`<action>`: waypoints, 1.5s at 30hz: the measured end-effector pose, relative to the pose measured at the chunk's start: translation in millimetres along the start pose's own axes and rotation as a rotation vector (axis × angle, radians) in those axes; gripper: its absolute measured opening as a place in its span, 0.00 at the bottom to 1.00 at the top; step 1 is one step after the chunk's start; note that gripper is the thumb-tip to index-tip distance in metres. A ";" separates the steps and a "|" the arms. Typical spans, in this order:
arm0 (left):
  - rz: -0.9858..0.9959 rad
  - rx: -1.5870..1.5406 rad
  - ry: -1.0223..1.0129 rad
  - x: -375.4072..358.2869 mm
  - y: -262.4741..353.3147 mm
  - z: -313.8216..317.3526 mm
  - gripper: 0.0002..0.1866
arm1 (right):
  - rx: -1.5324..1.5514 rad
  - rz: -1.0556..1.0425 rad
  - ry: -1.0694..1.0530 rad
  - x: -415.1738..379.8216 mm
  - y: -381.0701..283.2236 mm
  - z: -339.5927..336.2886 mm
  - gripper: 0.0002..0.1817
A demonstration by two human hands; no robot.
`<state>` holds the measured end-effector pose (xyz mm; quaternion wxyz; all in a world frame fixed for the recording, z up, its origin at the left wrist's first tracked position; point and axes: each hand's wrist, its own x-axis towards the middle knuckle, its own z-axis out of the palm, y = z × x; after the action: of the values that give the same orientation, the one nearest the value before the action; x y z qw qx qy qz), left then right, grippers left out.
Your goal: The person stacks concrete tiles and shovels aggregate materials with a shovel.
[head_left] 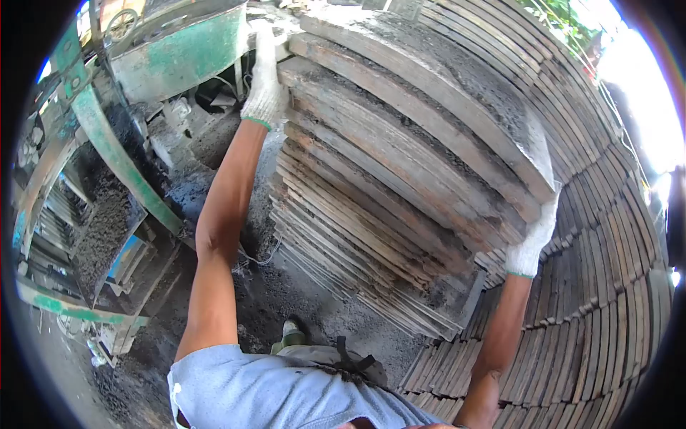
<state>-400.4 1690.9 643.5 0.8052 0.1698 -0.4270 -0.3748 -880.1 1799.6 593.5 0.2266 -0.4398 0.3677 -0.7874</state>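
A tall stack of worn wooden boards [386,143] stands in front of me, dusted with dark grit on top. My left hand [264,89], in a white knitted glove with a green cuff, is against the left end of the upper boards. At their right end, my right hand [532,239], gloved the same way, wraps round the edge of the top board [443,93]. Both hands look closed on this board, though the fingertips are partly hidden behind it. Lower in the stack, thinner boards [336,229] lie unevenly.
Long rows of stacked boards [593,272] curve along the right side. On the left stand a green metal frame [118,154] and a green bin [179,57]. Dark grit covers the floor [279,286], where one of my shoes [291,327] shows.
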 end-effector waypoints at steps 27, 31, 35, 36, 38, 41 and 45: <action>0.969 0.823 0.083 35.5 -8.8 23.8 0.16 | -0.260 -0.376 0.154 -80.3 -47.8 51.6 0.28; 0.768 0.904 0.063 26.8 -5.7 22.1 0.17 | -0.296 -0.374 0.298 -78.9 -38.5 48.8 0.27; 0.882 0.902 0.084 33.2 -7.4 26.1 0.17 | -0.496 -0.465 0.264 -87.3 -49.2 65.3 0.26; 0.853 0.934 0.070 32.5 -7.7 25.6 0.18 | -0.486 -0.521 0.307 -84.7 -45.6 71.5 0.23; 0.752 0.890 0.058 34.1 -7.2 26.7 0.18 | -0.592 -0.492 0.289 -84.0 -45.3 66.5 0.23; 0.718 0.806 0.037 30.6 -10.4 26.0 0.17 | -0.591 -0.496 0.334 -84.3 -39.9 56.6 0.22; 0.815 0.735 0.124 17.7 -8.0 28.4 0.15 | -0.472 -0.559 0.456 -78.4 -26.1 48.0 0.22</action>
<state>-420.9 1673.6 665.2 0.7965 0.2824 -0.5126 0.1519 -799.7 1851.1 588.9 -0.1890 -0.3770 0.4450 -0.7900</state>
